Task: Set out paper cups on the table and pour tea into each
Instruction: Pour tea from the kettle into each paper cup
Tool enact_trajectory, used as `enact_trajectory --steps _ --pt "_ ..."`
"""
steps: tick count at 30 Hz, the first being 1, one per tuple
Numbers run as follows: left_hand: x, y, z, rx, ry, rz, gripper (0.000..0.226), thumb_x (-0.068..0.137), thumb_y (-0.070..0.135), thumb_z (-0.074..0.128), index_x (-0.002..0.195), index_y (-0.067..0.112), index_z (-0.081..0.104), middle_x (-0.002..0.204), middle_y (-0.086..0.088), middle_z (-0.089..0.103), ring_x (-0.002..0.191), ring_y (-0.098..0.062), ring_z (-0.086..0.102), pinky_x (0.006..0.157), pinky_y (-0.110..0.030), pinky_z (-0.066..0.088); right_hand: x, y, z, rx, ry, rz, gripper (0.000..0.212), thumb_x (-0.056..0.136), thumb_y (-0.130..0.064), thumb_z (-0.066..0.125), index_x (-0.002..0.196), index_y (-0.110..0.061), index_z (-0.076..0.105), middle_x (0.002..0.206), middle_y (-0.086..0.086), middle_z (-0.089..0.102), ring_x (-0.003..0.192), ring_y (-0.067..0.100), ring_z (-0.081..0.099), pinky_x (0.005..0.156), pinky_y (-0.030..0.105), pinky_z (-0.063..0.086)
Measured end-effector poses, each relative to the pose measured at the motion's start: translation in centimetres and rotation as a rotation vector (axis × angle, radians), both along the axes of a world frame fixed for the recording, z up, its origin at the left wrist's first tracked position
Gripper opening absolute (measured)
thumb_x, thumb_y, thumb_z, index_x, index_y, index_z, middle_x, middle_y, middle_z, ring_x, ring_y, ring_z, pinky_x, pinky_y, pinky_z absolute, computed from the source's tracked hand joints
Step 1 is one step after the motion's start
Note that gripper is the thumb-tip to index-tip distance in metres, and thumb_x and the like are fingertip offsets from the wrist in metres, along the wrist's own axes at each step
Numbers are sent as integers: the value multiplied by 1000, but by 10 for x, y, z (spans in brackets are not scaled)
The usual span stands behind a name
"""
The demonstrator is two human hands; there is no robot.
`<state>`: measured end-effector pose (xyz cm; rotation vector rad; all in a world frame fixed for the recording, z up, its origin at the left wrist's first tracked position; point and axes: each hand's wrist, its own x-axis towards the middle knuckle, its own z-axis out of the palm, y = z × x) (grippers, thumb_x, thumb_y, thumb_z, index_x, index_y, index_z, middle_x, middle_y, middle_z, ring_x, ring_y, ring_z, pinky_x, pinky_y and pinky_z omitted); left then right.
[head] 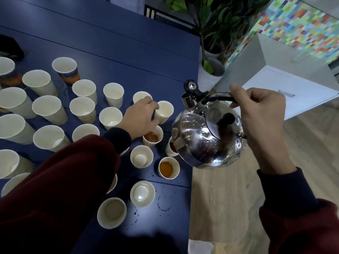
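A dark blue table [113, 44] is filling the left and centre of the frame, with a wooden floor [229, 198] showing along its right edge and a white cabinet [297, 99] sitting at the right. A leafy potted plant [218, 21] is standing at top centre, beyond the table's far corner. Many paper cups [49, 109] are standing upright across the left half of the table, most of them empty. A shiny steel kettle [207, 136] is hanging in the air at centre right, over the table's right edge, lid on and spout pointing toward the top of the frame. The right hand [262, 118] is holding it up, fingers wrapping tightly round the black handle [220, 98]. The left hand [141, 116], reaching in from a dark red sleeve [64, 180], is gripping an empty cup [166, 111] just left of the kettle, thumb and fingers curling round its near side. Amber tea is sitting in a filled cup [153, 137] just below that hand, in a second filled cup [168, 169] lower near the table edge, and in a third filled cup [169, 149] half hidden behind the kettle. Wet rings [165, 200] are glistening at lower centre
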<state>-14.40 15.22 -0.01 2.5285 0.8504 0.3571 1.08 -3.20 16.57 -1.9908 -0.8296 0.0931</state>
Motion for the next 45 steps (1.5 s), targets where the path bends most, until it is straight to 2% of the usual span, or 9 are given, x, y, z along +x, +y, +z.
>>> enact_trajectory --steps 4,7,10,12,20,24,29,37,45 --pt "26 11 3 73 72 -79 50 85 37 72 125 10 59 124 -10 57 113 -28 55 91 -41 47 20 12 -5 -4 -9 -22 49 91 -34 68 66 8 63 35 -12 42 40 5 39 52 18 30" --pt "48 21 -4 107 201 -111 63 81 45 75 125 7 53 122 -14 57 109 -30 55 92 -40 46 37 21 -15 -2 -40 -42 51 87 -39 67 62 5 61 41 0 44 45 7 35 54 26 32" --pt "62 22 -14 19 282 -111 69 83 43 75 133 7 44 127 -13 53 110 -30 57 90 -42 52 54 26 -27 -6 -55 -41 51 85 -39 69 56 1 57 56 26 51 50 28 43 55 35 36" --pt "66 20 -21 16 300 -103 62 87 41 70 133 9 44 126 -12 53 109 -30 57 88 -45 54 62 28 -32 -5 -53 -26 51 84 -37 72 52 -4 51 56 27 49 56 39 52 56 40 40" --pt "79 14 -40 -20 191 -111 54 84 46 72 122 12 55 117 -7 54 99 -25 59 77 -30 41 82 28 -56 -106 -63 55 52 84 -38 72 54 -1 51 53 21 47 53 18 38 55 36 36" --pt "80 3 -42 -79 132 -165 59 79 50 76 122 14 57 116 -5 55 96 -27 60 76 -38 48 86 28 -65 -162 -67 81 52 84 -38 73 47 -13 46 45 5 43 48 10 35 53 30 31" --pt "77 -2 -46 -106 98 -184 65 77 48 79 128 16 56 115 -5 57 98 -27 61 80 -45 52 88 25 -74 -217 -66 98 52 85 -39 72 47 -17 45 51 9 59 49 10 41 53 30 36" --pt "79 -4 -45 -62 78 -187 66 73 46 83 127 17 58 115 -4 59 99 -25 61 75 -39 51 93 23 -82 -281 -112 102 48 86 -41 70 55 -7 59 50 9 56 50 16 47 54 31 39" --pt "83 -5 -44 -34 61 -192 65 72 47 84 124 16 60 112 -6 62 96 -24 62 71 -36 52 94 20 -83 -292 -102 99 48 87 -39 71 53 -8 57 47 6 53 48 14 45 56 28 35"
